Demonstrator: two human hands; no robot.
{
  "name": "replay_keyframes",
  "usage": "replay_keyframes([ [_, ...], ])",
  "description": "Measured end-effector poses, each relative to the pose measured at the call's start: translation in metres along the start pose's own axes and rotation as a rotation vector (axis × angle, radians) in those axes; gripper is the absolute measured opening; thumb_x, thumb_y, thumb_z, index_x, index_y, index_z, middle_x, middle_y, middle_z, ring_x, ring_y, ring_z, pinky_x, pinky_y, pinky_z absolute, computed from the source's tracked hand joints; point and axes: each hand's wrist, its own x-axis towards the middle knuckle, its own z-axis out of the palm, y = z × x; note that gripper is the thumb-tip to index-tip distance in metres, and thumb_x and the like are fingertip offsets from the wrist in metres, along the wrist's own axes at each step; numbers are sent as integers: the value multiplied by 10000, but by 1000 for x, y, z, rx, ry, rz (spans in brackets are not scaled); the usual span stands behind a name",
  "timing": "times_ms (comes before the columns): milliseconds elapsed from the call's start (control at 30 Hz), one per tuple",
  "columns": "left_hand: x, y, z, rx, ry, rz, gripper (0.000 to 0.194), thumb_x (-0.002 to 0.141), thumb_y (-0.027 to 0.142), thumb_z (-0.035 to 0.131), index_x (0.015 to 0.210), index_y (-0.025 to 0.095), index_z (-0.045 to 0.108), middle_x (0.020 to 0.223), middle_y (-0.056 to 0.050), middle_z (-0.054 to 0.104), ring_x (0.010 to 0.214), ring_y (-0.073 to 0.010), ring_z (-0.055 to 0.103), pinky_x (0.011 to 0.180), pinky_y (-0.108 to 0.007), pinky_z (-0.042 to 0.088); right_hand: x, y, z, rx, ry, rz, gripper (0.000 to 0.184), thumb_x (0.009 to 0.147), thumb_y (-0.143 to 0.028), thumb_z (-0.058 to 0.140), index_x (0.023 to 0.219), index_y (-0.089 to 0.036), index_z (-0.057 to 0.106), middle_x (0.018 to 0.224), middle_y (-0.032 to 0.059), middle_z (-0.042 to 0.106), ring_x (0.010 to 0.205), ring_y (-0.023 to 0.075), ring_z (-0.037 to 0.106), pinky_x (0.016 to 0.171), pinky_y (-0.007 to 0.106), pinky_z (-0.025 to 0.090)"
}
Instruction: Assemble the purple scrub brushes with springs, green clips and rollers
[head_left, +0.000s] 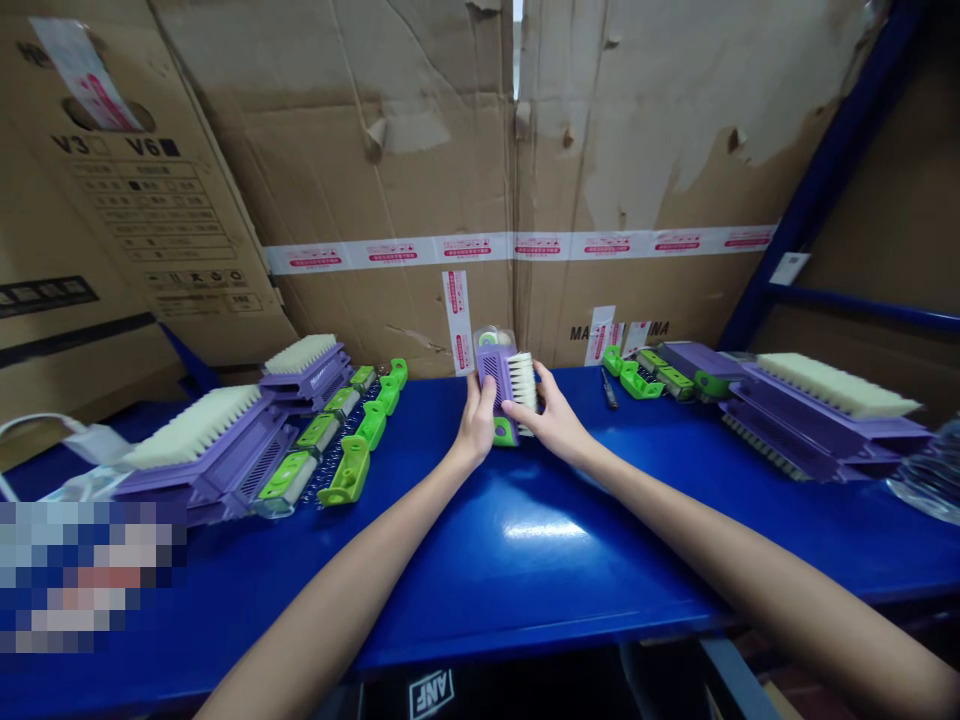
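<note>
In the head view, a purple brush head (491, 372) with green ends and a row of white bristles on its right side stands upright in the middle of the blue table. My left hand (478, 415) is closed around its left side, thumb on the purple slotted face. My right hand (553, 412) grips it from the bristle side, its thumb pressed near the lower part of the purple face. A clear piece shows at its top. The undersides of the fingers are hidden behind the brush head.
Purple bristle parts (225, 450) stack at the left beside green-capped blocks (315, 432) and loose green brackets (349, 472). More purple parts (795, 430) lie at the right, near a dark screwdriver-like tool (609, 390). Cardboard (390, 180) walls the back; a blue post (825, 170) rises at right.
</note>
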Motion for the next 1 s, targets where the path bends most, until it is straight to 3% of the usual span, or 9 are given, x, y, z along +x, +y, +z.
replay_keyframes([
  [67,-1,2,3,4,-31,34,518,982,457,124,1403,192,270,1386,-113,484,1249,-188,498,978,-344,455,1,-1,-1,-30,41,-27,863,720,-418,703,1433,-216,262,1366,114,483,1221,235,497,1061,387,376],
  [167,-1,4,2,-31,-57,36,507,972,483,210,1369,201,349,1336,-102,533,1209,-212,529,953,-351,467,4,-4,-4,-104,119,-17,901,688,-394,714,1439,-221,247,1347,116,497,1199,255,511,1052,418,383],
  [300,0,0,-7,-99,-84,-72,462,953,493,284,1271,202,449,1157,-96,625,1074,-216,596,845,-341,503,18,-9,-23,-168,204,-14,958,666,-451,715,1452,-235,211,1358,121,486,1198,298,514,1040,488,387],
  [400,3,-7,-14,-79,-81,-171,418,942,461,315,1225,186,454,1049,-98,630,967,-202,615,750,-324,513,34,-21,-51,-249,289,-62,996,651,-449,722,1461,-231,186,1353,129,486,1197,328,513,1025,512,397],
  [567,9,-17,-19,-7,-51,-194,361,926,431,355,1173,194,467,942,-67,620,864,-175,610,731,-314,490,54,-57,-106,-635,414,-25,1072,623,-377,749,1483,-153,149,1214,188,571,1077,395,565,942,566,413],
  [733,11,-20,-18,-27,-63,-224,328,908,407,405,1146,189,465,881,-45,610,806,-165,619,704,-299,478,65,-88,-157,-970,497,35,1089,643,-360,761,1460,-31,121,1192,282,548,1077,395,552,885,496,415],
  [900,13,-23,-17,-62,-36,-256,300,903,391,419,1123,193,469,839,-32,608,779,-164,627,672,-285,477,76,-91,-207,-1100,563,230,1104,655,-456,766,1444,-51,110,1227,313,500,1128,365,524,829,414,391],
  [1000,14,-25,-16,-80,-24,-275,302,890,388,454,1119,192,467,816,-24,611,756,-160,631,653,-274,480,84,-84,-233,-1175,537,342,1054,646,-533,748,1402,-38,207,1236,332,474,1149,349,499,775,390,364],
])
